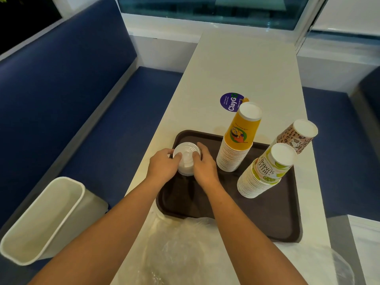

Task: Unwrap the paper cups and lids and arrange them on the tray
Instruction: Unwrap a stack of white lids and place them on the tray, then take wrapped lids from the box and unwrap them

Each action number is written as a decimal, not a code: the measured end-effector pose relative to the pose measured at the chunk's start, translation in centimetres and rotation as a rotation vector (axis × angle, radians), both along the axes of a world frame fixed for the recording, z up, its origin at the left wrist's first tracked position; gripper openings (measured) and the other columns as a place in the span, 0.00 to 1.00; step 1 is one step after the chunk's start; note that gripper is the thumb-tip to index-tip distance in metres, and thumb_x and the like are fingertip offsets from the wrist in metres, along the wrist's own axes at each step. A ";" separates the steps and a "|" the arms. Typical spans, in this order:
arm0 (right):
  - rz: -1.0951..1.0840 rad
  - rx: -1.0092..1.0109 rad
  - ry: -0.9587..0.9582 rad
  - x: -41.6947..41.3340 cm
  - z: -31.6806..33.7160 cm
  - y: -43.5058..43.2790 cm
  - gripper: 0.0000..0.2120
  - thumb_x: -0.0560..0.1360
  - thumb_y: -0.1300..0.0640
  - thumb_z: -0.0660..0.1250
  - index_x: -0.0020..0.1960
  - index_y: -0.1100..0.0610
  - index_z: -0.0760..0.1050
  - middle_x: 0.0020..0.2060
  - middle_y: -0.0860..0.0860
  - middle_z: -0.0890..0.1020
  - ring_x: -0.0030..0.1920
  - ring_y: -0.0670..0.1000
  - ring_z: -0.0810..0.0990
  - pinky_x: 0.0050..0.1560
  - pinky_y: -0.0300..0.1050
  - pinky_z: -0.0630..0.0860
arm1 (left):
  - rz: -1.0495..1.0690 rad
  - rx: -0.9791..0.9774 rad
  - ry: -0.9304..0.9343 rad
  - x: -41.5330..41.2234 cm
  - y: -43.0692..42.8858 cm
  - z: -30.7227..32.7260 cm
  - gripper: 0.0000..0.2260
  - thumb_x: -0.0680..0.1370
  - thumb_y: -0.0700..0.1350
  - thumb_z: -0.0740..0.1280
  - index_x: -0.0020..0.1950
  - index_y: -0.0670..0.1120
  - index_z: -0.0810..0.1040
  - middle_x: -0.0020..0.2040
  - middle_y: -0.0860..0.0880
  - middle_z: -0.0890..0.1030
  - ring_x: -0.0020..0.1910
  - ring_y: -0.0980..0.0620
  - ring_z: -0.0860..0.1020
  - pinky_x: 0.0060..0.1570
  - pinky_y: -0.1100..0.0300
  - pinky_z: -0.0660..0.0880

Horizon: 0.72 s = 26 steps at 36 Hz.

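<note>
A dark brown tray (267, 219) lies on the white table. On its far left corner stands a stack of white lids (186, 155). My left hand (162, 167) grips the stack from the left and my right hand (204, 164) grips it from the right, thumbs resting on the top lid. Three upside-down stacks of paper cups stand on the tray's right side: a yellow one (239, 136), a lime-print one (265, 171) and a pink patterned one (296, 137) behind it.
Crumpled clear plastic wrap (185, 254) lies on the table at the near edge, partly over the tray's front. A white bin (41, 219) stands on the blue bench seat at the left. A purple round sticker (231, 101) marks the table beyond the tray.
</note>
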State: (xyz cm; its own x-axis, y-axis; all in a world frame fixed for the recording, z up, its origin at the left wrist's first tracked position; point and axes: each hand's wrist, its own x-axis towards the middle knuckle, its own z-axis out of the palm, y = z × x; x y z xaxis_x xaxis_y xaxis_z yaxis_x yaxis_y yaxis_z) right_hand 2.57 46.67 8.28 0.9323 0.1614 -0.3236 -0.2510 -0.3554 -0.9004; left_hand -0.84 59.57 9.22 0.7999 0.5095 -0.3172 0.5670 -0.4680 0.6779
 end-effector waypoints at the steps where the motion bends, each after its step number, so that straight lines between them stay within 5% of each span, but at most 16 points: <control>1: 0.010 -0.011 -0.013 -0.1 0.0 -0.1 0.22 0.87 0.53 0.58 0.80 0.49 0.63 0.78 0.51 0.68 0.77 0.55 0.67 0.74 0.51 0.67 | -0.004 0.008 -0.001 0.0 0.1 0.1 0.20 0.83 0.57 0.66 0.73 0.52 0.75 0.68 0.49 0.80 0.61 0.45 0.81 0.62 0.50 0.80; 8: -0.022 -0.072 -0.031 -0.4 -0.3 -0.7 0.24 0.86 0.52 0.59 0.81 0.50 0.63 0.79 0.50 0.67 0.78 0.54 0.66 0.74 0.51 0.68 | -0.005 0.001 -0.006 -0.2 0.5 0.5 0.19 0.83 0.53 0.68 0.74 0.52 0.75 0.70 0.48 0.79 0.59 0.47 0.80 0.59 0.53 0.79; 14: -0.041 -0.077 0.003 -0.5 -0.5 -1.1 0.22 0.85 0.52 0.60 0.79 0.49 0.65 0.76 0.50 0.70 0.75 0.54 0.70 0.73 0.53 0.71 | 0.019 -0.033 -0.041 -0.4 0.8 0.3 0.19 0.83 0.53 0.68 0.73 0.52 0.76 0.70 0.50 0.79 0.44 0.56 0.78 0.42 0.67 0.75; 18: -0.025 -0.073 0.016 -0.7 -0.2 -1.4 0.22 0.85 0.51 0.60 0.79 0.49 0.65 0.77 0.50 0.70 0.76 0.54 0.69 0.74 0.54 0.71 | 0.052 -0.136 -0.038 -0.7 0.8 0.1 0.19 0.82 0.54 0.69 0.73 0.54 0.75 0.68 0.49 0.80 0.52 0.50 0.84 0.54 0.53 0.84; 22: -0.003 -0.071 0.017 -1.4 0.4 -2.1 0.23 0.85 0.51 0.60 0.80 0.50 0.64 0.77 0.50 0.70 0.76 0.54 0.69 0.75 0.56 0.70 | 0.069 -0.162 -0.026 -1.6 0.8 0.7 0.20 0.83 0.56 0.68 0.74 0.53 0.73 0.64 0.49 0.81 0.48 0.51 0.86 0.58 0.49 0.83; 26: 0.034 -0.068 0.008 -2.8 1.8 -3.4 0.23 0.86 0.51 0.60 0.80 0.51 0.64 0.77 0.50 0.71 0.76 0.52 0.70 0.75 0.53 0.69 | 0.043 -0.103 -0.034 -3.5 0.5 2.4 0.21 0.83 0.58 0.66 0.74 0.54 0.71 0.66 0.48 0.81 0.60 0.46 0.82 0.63 0.45 0.81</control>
State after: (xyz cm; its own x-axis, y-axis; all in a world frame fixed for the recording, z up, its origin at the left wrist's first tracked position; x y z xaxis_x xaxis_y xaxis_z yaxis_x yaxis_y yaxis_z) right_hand -0.19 43.29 10.11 0.9240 0.1703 -0.3424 -0.2450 -0.4239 -0.8719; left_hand -4.29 60.12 11.63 0.7894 0.5095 -0.3424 0.5606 -0.3711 0.7403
